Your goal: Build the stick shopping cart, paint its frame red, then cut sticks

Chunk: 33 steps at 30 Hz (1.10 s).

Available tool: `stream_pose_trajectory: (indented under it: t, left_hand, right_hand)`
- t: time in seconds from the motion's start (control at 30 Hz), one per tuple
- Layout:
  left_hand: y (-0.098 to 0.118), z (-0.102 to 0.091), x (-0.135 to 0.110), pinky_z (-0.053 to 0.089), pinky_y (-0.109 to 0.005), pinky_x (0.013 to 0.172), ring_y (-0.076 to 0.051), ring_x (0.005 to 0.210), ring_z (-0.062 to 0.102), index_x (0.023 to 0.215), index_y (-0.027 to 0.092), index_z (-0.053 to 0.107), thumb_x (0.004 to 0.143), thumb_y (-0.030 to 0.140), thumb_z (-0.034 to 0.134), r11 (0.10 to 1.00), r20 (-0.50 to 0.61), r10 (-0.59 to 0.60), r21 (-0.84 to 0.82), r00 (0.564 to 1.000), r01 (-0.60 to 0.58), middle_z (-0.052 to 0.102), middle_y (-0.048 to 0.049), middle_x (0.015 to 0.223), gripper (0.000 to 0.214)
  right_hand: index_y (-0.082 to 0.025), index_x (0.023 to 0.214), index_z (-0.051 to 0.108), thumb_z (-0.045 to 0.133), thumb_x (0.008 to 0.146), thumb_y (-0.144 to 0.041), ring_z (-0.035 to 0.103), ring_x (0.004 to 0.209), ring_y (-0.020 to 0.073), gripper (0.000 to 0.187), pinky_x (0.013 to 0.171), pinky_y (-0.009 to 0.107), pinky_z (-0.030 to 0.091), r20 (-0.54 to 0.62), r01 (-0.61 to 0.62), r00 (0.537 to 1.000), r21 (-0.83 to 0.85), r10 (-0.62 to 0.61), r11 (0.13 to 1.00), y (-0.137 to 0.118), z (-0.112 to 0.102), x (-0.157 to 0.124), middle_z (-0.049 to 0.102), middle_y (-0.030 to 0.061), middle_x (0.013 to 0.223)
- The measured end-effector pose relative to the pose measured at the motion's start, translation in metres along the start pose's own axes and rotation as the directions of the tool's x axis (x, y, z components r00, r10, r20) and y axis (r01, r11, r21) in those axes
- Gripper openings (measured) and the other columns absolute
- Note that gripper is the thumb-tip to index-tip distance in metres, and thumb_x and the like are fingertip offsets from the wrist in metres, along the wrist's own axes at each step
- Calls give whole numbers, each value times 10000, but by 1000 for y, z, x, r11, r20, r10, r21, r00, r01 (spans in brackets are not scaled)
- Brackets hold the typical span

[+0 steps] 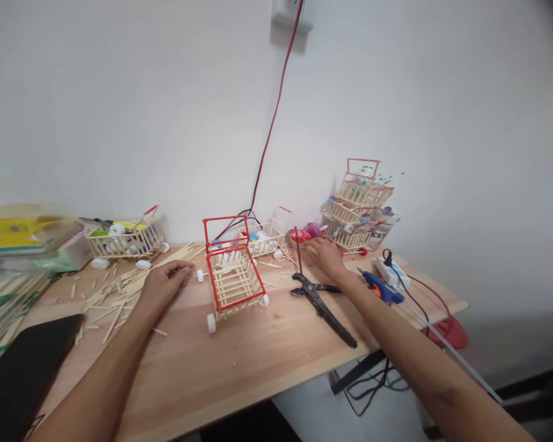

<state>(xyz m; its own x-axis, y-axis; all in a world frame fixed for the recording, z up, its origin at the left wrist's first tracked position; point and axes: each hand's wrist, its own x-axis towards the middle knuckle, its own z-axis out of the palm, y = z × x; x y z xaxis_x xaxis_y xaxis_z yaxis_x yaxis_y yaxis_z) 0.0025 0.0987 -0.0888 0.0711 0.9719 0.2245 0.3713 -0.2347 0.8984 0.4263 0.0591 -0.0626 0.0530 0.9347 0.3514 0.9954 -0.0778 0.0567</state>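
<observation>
A small stick-built shopping cart (233,277) with a red frame and white wheels stands on the wooden table (239,362). My left hand (166,283) rests on the table just left of it, fingers loosely curled, nothing visible in it. My right hand (323,255) reaches far across the table toward a red and pink item (300,236) near the wall; its fingertips are partly hidden, and what they touch is unclear. Black shears (323,303) lie just in front of that wrist.
Loose wooden sticks (120,290) lie at left. More stick carts stand along the wall (128,240) (263,237), with a stack of carts (360,209) at right. A blue glue gun (380,288), a power strip (391,272), a red cable (271,129) and a dark tablet (23,368) are near.
</observation>
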Motion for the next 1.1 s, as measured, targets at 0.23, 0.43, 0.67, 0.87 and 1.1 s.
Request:
stream_pose_trajectory:
  t: [0.23, 0.43, 0.67, 0.87, 1.1]
  left_hand:
    - [11, 0, -5, 313, -259, 480, -155, 484, 464, 904, 138, 748, 688, 506, 607, 999, -28, -37, 17, 999, 37, 570, 7, 515, 449]
    - [8, -1, -4, 317, -263, 499, -153, 486, 453, 915, 125, 736, 660, 529, 614, 999, -9, -49, 2, 999, 49, 551, 18, 504, 493]
    - [9, -2, -3, 318, -270, 505, -159, 488, 464, 872, 145, 733, 626, 561, 627, 998, -2, -61, -17, 998, 61, 567, 11, 509, 495]
    - [6, -2, 1, 318, -271, 508, -160, 483, 460, 870, 147, 741, 628, 547, 612, 998, 15, -67, 13, 998, 67, 571, 9, 505, 485]
    - [1, -2, 2, 317, -270, 517, -159, 500, 461, 903, 138, 743, 645, 546, 609, 998, 30, -61, 25, 998, 60, 573, 13, 523, 500]
  right_hand:
    - [-149, 1106, 710, 439, 997, -290, 626, 1066, 238, 324, 891, 305, 411, 12, -113, 994, 31, 113, 993, -10, -6, -7, 706, 149, 1133]
    - [-166, 921, 740, 467, 974, -443, 698, 947, 245, 392, 763, 293, 467, 199, -216, 959, 58, 200, 975, -48, -12, 1, 761, 138, 981]
    - [-111, 1138, 693, 635, 874, -336, 687, 1112, 329, 352, 850, 383, 533, 353, -354, 878, 25, 324, 935, -80, -5, 22, 704, 255, 1190]
    - [-120, 1173, 669, 610, 879, -363, 705, 1059, 306, 385, 784, 334, 537, 356, -342, 885, 63, 299, 938, -82, -13, 24, 723, 215, 1168]
    - [-126, 928, 751, 510, 927, -348, 723, 889, 242, 328, 694, 256, 480, 286, -293, 923, 82, 259, 953, -62, -32, 19, 768, 150, 933]
